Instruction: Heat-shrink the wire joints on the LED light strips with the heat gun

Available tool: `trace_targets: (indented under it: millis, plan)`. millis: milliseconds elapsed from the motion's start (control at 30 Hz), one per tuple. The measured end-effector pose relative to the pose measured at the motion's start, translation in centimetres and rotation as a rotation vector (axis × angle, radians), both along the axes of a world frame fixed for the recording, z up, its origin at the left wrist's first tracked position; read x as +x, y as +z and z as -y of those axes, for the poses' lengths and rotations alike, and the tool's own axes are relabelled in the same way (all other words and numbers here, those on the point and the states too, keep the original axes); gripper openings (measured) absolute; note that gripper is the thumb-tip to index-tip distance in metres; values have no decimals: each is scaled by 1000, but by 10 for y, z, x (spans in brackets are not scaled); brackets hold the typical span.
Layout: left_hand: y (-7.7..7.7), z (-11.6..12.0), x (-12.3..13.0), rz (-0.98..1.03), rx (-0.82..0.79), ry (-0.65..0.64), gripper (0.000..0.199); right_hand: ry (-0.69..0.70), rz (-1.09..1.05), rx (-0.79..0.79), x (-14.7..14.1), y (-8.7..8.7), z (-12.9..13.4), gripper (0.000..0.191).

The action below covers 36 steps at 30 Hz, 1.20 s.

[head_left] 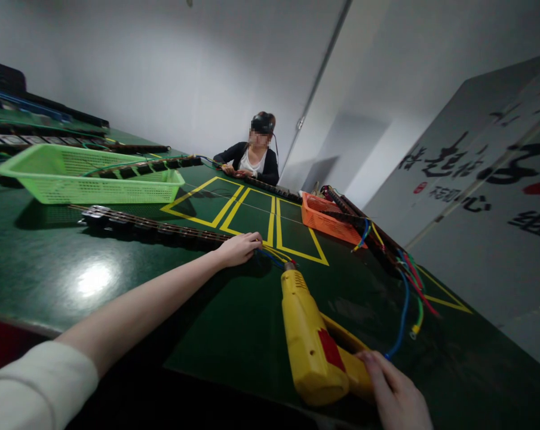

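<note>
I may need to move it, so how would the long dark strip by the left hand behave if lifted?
The long dark strip is probably fairly stiff, since it lies nearly straight. The thin blue and yellow wires beyond the left hand would likely flop. Its row of blocky parts suggests some weight, perhaps unevenly spread.

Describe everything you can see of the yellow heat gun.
The yellow heat gun has a plastic-looking body with vent slots near the front, a red patch on its side, and a short metallic nozzle pointing forward. The right hand grips its handle. The nozzle sits by the blue and yellow wires; whether it touches them is unclear.
</note>
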<state>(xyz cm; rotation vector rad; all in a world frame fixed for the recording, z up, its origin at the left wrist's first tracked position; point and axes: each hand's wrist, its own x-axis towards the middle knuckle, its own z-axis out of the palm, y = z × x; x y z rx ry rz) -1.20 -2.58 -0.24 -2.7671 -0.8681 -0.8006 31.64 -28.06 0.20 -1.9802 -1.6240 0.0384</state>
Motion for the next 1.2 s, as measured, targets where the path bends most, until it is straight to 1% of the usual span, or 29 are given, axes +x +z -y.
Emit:
trace_targets:
  millis: [100, 233, 333, 433, 567, 733, 867, 967, 1067, 1200]
  plan:
    - [-1, -1, 0, -7, 9, -2, 26, -50, 46, 76, 3, -4, 1, 63]
    - [0, 0, 1, -15, 0, 13, 27, -39, 158, 212, -5, -7, 4, 66]
    - [0, 1, 1, -14, -5, 29, 27, -6, 218, 266, -13, -6, 5, 69]
    - [0, 1, 1, -12, 0, 28, 26, 42, 328, 323, -20, -3, 4, 70]
    - [0, 1, 2, -13, 17, 18, 25, 125, 466, 383, -34, 2, 3, 61]
    - [1, 2, 2, -11, 13, 17, 22, 208, 424, 324, -59, -1, -3, 42]
    - [1, 2, 2, -24, 0, 26, 22, 270, 403, 350, -87, -3, -9, 43]
    - [2, 3, 2, -19, 0, 29, 22, 306, 390, 356, -103, -4, -11, 44]
    - [4, 5, 2, -22, 4, 27, 23, 296, 359, 344, -109, -4, -11, 42]
    - [6, 8, 1, -28, 0, 29, 24, 274, 336, 370, -106, -5, -10, 43]
